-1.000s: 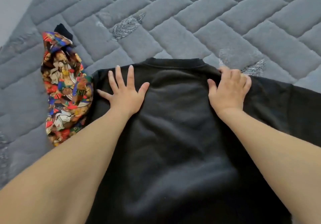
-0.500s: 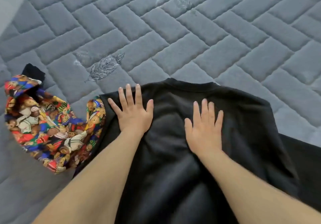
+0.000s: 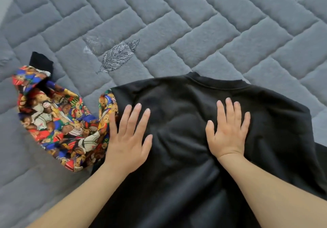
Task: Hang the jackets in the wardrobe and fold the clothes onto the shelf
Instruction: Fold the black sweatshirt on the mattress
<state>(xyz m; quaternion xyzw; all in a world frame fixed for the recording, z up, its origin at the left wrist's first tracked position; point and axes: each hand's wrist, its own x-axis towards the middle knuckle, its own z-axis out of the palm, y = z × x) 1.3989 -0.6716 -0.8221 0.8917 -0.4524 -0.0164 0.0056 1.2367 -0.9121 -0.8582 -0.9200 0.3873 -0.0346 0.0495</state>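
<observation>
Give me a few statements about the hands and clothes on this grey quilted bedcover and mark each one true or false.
1. Both hands lie flat on the black sweatshirt. True: left hand, right hand, fingers straight.
2. The colourful bear-print garment lies beside the right hand. False: it lies by the left hand.
3. The sweatshirt's collar points away from the person. True.
4. The sweatshirt hangs on a hanger. False: it lies on the grey quilted bedcover.
</observation>
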